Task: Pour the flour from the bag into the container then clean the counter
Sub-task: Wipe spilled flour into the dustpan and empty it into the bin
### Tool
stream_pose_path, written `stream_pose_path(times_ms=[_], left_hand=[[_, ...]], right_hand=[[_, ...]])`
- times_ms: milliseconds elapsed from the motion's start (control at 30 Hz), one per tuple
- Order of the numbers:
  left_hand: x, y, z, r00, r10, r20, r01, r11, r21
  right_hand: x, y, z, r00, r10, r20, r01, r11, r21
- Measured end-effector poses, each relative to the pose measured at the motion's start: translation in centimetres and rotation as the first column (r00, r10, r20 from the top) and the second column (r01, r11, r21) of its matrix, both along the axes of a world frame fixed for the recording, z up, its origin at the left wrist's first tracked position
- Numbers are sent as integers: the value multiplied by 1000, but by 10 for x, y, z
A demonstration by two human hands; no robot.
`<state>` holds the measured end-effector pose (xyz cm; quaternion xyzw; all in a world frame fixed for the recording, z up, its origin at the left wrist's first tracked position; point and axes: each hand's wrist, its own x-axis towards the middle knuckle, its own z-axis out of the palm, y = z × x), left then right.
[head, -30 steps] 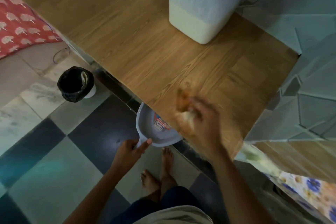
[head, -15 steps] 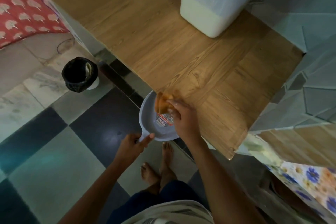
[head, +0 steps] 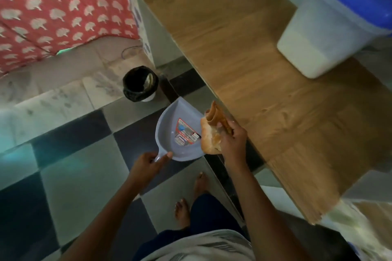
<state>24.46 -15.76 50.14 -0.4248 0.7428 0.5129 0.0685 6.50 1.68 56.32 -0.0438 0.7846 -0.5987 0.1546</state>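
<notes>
left hand (head: 148,163) holds dustpan (head: 167,127) beside counter (head: 254,70) edge, right hand (head: 233,141) grips cloth (head: 209,140).

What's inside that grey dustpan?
The dustpan has a red-and-white sticker on its floor. No flour pile shows. The orange cloth in the right hand covers its right edge, so that bit is hidden.

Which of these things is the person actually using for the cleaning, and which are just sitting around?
In use: dustpan, held below the counter edge; wiping cloth; flour container with blue lid.
Just there: black-lined bin (maybe for emptying later); red patterned fabric; checkered floor.
</notes>
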Motion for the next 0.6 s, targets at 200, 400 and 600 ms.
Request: stream_pose_path(times_ms=[200, 400, 600], left_hand=[[6, -66, 6, 988, 150, -16, -150, 989, 4], [-12, -135, 5, 963, 268, -27, -268, 963, 0], [-52, -216, -5, 940, 342, 16, -342, 938, 52]], right_hand=[[-18, -82, 3, 1000, 15, 18, -14, 999, -48], [-54, -174, -4, 993, 48, 103, -41, 997, -69], [-116, -288, -22, 981, 99, 167, -86, 993, -83]])
